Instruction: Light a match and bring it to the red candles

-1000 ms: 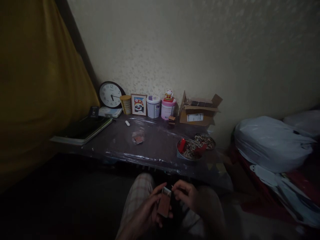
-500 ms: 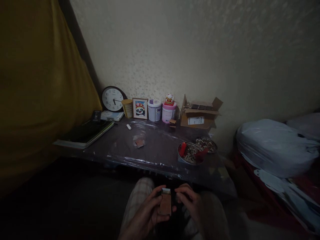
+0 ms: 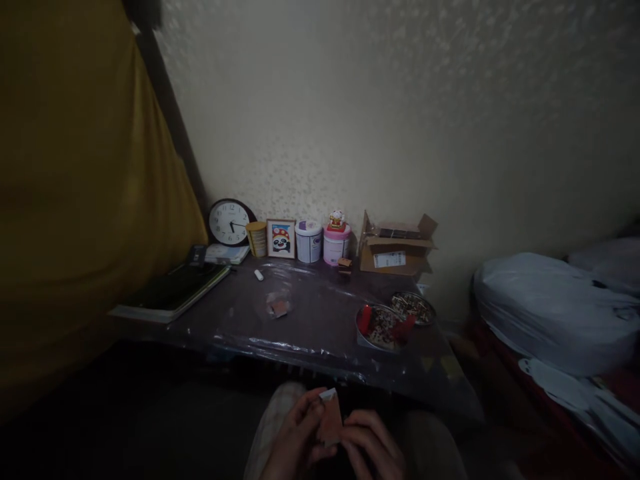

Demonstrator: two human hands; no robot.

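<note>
Head view: matchbox (image 3: 330,421) is over the lap, in front of the desk (image 3: 320,317), pale end up, tilted. Left hand (image 3: 299,432) is wrapped around its left side; right hand (image 3: 373,440) has fingers bunched at its lower right edge, can't tell if anything's pinched. I'd brace the box firmly without crushing it, left fingers clear of that edge. Red candle (image 3: 366,320) stands in the near bowl (image 3: 369,343) on the desk.
</note>
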